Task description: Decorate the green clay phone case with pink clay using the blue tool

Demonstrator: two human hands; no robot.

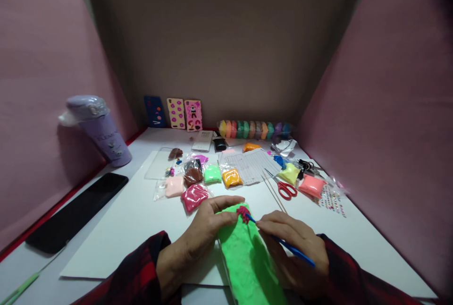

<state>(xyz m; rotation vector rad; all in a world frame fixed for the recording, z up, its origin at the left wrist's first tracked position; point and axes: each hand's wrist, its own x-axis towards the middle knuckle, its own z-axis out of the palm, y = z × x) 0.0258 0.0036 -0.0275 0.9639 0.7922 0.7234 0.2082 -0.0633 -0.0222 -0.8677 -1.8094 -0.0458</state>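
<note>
A phone case coated in bright green clay (pixel 244 265) lies tilted toward me at the front of the white board. My left hand (pixel 201 227) grips its upper left side, thumb on the face near the top edge. A small dark-pink clay piece with a ruffled outline (pixel 242 212) sits at that top end, close to my left thumb. Pinched in my right hand (pixel 295 239) is a blue modelling tool (pixel 297 251), its tip touching the pink piece. Part of the case's right side is hidden by my right hand.
Bags of coloured clay, including dark pink (pixel 194 198) and orange (pixel 232 178), lie beyond the case. Red-handled scissors (pixel 287 190) and thin sticks (pixel 274 193) are to the right. A black phone (pixel 78 211) and purple bottle (pixel 108 135) stay left. Decorated cases (pixel 176 113) lean behind.
</note>
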